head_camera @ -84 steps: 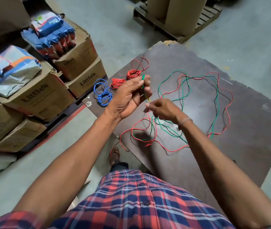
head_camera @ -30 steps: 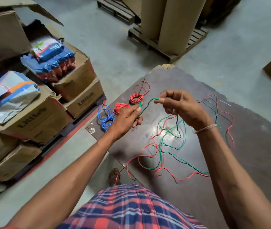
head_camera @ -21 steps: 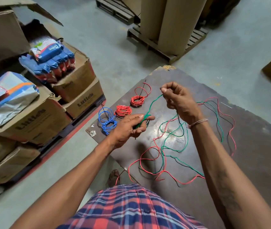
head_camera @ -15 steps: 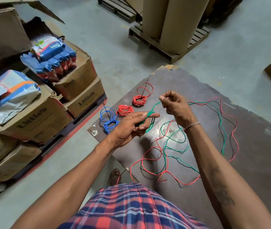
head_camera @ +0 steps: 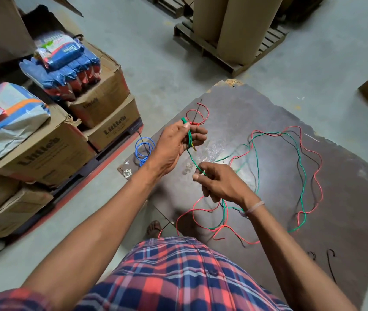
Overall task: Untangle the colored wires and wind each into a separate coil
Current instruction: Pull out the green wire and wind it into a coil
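Note:
A dark board (head_camera: pixel 346 176) carries a loose green wire (head_camera: pixel 300 167) tangled with a loose red wire (head_camera: pixel 317 176). My left hand (head_camera: pixel 174 142) is raised over the board's left side, pinching a few small loops of the green wire's end between thumb and fingers. My right hand (head_camera: pixel 221 182) is lower and nearer, pinching the same green wire a short way along. A blue coil (head_camera: pixel 143 150) lies at the board's left corner. Part of a red coil (head_camera: pixel 197 114) shows behind my left hand; another red coil is hidden.
Stacked cardboard boxes (head_camera: pixel 50 149) with blue packets (head_camera: pixel 64 63) on top stand to the left on a pallet. Large brown paper rolls (head_camera: pixel 241 25) on a wooden pallet are beyond the board. Grey concrete floor (head_camera: pixel 156 63) surrounds it. My sandalled foot (head_camera: pixel 153 228) is by the near edge.
My right hand has dropped from a raised position toward me, still on the green wire. My left hand has lifted and now holds small green loops. The loose wires have shifted.

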A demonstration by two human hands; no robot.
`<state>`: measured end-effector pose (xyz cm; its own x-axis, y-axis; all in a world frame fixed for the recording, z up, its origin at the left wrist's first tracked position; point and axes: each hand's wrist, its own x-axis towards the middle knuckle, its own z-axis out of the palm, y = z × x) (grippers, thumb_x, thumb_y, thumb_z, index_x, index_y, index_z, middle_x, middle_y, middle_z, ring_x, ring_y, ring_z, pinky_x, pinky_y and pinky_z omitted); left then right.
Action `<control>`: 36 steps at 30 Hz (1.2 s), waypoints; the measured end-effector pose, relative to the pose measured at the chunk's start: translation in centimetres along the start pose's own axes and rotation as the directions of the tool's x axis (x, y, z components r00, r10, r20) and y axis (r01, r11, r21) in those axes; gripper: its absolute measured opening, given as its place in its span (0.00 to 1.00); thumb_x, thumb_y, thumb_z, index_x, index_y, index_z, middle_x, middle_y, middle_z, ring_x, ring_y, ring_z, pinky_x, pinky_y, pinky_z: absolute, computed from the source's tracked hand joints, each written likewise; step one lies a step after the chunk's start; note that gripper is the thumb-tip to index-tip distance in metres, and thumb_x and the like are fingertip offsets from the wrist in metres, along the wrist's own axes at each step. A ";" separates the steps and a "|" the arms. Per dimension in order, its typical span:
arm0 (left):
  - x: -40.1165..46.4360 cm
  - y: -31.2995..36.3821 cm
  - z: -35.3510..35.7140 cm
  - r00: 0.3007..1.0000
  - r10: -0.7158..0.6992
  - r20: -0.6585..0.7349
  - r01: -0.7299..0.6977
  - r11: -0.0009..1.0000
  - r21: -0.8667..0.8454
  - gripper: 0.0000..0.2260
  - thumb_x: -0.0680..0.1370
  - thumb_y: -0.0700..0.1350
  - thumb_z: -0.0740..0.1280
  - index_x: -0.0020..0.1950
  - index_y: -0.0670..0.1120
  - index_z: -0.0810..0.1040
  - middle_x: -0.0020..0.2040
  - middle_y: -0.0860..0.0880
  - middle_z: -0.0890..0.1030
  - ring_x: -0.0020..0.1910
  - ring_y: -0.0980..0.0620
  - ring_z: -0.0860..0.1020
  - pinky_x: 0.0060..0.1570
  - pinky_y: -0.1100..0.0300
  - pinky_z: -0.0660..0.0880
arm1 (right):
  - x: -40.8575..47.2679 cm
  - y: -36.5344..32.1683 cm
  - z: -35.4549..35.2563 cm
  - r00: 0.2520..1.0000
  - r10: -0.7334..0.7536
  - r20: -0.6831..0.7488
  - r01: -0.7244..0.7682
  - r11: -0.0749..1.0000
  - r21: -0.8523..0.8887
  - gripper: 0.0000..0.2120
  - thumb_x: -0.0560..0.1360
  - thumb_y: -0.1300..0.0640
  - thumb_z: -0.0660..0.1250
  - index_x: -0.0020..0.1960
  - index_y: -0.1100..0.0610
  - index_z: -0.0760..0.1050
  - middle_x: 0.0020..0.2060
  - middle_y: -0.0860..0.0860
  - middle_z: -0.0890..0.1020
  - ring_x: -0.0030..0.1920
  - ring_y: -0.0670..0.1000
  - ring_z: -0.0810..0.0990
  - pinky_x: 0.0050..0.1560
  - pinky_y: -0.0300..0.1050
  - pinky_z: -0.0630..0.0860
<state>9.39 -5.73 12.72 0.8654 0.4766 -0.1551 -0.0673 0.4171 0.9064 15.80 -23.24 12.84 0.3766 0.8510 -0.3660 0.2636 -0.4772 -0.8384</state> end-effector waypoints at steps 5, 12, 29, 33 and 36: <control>0.3 -2.0 -0.1 0.995 0.094 0.035 -0.097 0.833 0.545 0.13 0.87 0.41 0.52 0.55 0.31 0.70 0.49 0.42 0.85 0.44 0.49 0.86 0.45 0.60 0.80 | -1.4 -2.1 -3.6 0.988 -0.117 0.101 0.138 0.961 -0.239 0.11 0.79 0.55 0.72 0.41 0.58 0.77 0.29 0.51 0.84 0.29 0.47 0.83 0.35 0.39 0.76; -0.3 -1.7 -0.5 0.986 0.028 0.164 -0.125 0.773 0.621 0.13 0.87 0.42 0.54 0.52 0.31 0.69 0.43 0.44 0.84 0.37 0.48 0.84 0.43 0.53 0.81 | -1.3 -2.6 -8.1 0.992 -0.122 -0.041 0.128 0.900 0.416 0.11 0.78 0.60 0.70 0.51 0.69 0.78 0.26 0.56 0.69 0.25 0.53 0.69 0.35 0.40 0.77; -1.6 1.3 -0.1 0.902 -0.191 0.387 0.244 0.965 -0.092 0.20 0.85 0.41 0.53 0.73 0.31 0.68 0.32 0.51 0.65 0.27 0.56 0.52 0.31 0.58 0.51 | 5.4 0.2 -7.3 0.951 0.083 -0.297 0.022 0.943 0.333 0.12 0.81 0.53 0.70 0.43 0.59 0.81 0.28 0.49 0.64 0.23 0.44 0.58 0.25 0.37 0.52; -1.3 1.5 -0.1 0.954 -0.126 0.272 0.194 0.951 -0.239 0.20 0.85 0.39 0.54 0.74 0.29 0.64 0.38 0.47 0.74 0.29 0.55 0.64 0.30 0.63 0.68 | 4.5 0.7 -3.1 0.982 0.182 -0.053 -0.156 0.935 0.320 0.21 0.83 0.45 0.63 0.48 0.63 0.82 0.29 0.52 0.69 0.23 0.46 0.58 0.26 0.35 0.52; -0.8 1.3 -0.2 0.985 -0.096 0.141 0.131 0.954 -0.268 0.15 0.85 0.38 0.54 0.68 0.30 0.69 0.44 0.42 0.83 0.35 0.52 0.77 0.40 0.59 0.78 | 2.9 -0.2 -0.9 0.979 0.179 0.100 -0.196 0.958 0.208 0.20 0.85 0.46 0.61 0.54 0.61 0.83 0.30 0.55 0.75 0.21 0.48 0.65 0.23 0.36 0.61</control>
<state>8.54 -5.41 13.91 0.9292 0.3204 -0.1841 -0.0838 0.6679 0.7395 17.60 -20.89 12.31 0.3267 0.7697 -0.5485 -0.0058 -0.5787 -0.8155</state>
